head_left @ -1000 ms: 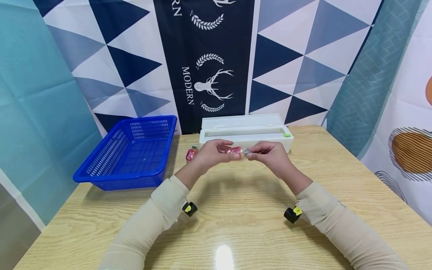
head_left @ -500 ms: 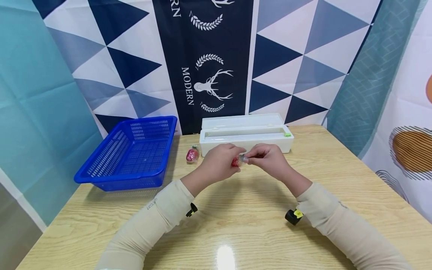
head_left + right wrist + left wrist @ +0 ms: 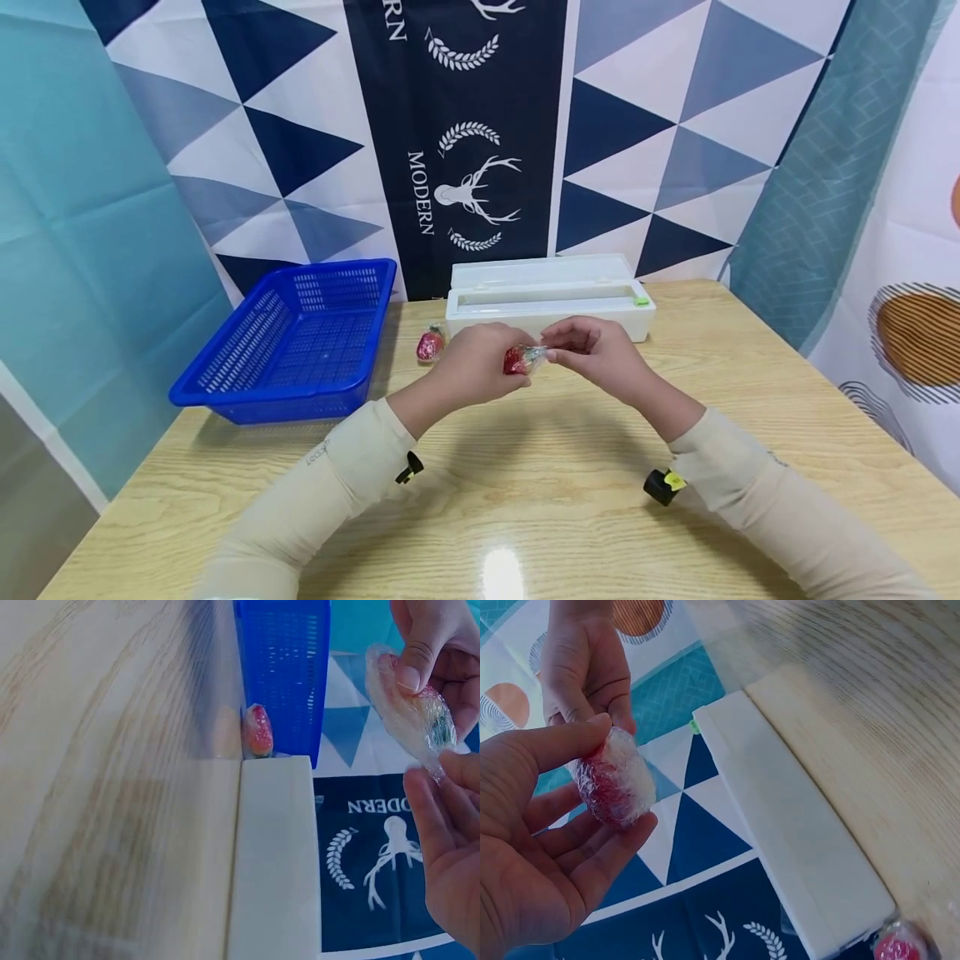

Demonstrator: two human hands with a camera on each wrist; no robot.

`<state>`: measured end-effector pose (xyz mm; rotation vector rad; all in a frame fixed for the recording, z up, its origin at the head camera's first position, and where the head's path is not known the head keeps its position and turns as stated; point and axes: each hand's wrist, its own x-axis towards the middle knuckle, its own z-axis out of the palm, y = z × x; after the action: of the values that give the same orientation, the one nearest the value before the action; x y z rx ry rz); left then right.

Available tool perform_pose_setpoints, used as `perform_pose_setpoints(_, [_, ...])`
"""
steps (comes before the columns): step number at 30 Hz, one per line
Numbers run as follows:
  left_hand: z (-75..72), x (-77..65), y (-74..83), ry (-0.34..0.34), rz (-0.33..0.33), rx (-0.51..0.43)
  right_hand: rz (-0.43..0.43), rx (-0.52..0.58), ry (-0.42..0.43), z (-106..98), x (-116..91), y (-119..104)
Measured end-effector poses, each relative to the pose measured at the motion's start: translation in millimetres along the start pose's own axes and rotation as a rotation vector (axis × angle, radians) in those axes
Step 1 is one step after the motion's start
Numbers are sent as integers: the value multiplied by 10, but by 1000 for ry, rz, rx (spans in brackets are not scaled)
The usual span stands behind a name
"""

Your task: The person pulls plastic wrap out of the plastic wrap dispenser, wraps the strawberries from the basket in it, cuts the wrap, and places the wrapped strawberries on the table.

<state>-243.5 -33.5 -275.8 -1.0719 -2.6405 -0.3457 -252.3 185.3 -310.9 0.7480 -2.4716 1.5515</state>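
A red and pale strawberry-like fruit point(image 3: 516, 360) in clear plastic film is held above the table between both hands. My left hand point(image 3: 478, 362) grips its red end, thumb on one side and fingers on the other in the left wrist view. With thumb and fingertips, my right hand point(image 3: 597, 353) pinches the gathered tail of film at the other end. Green shows through the film point(image 3: 436, 724) near that tail in the right wrist view. A second wrapped red fruit point(image 3: 431, 343) lies on the table, left of the white box.
A long white box point(image 3: 551, 313) with its lid raised and a green tab point(image 3: 641, 301) stands at the back of the wooden table point(image 3: 465, 517). To the left sits a blue plastic basket point(image 3: 281, 392). Patterned cloth hangs behind.
My left hand has turned over, its back now facing up, and its grip on the fruit has shifted. The right fingers stay at the film tail.
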Motion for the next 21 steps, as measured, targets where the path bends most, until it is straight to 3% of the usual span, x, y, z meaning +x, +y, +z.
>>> perform_pose_setpoints(3, [-55, -56, -20, 14, -6, 6, -30, -88, 3, -31, 2, -40])
perform_pose_setpoints(11, [-147, -195, -97, 46, -58, 35, -126, -565, -21, -156, 4, -98])
perform_pose_setpoints(21, [-135, -354, -277, 84, -184, 84, -124, -821, -62, -239, -64, -31])
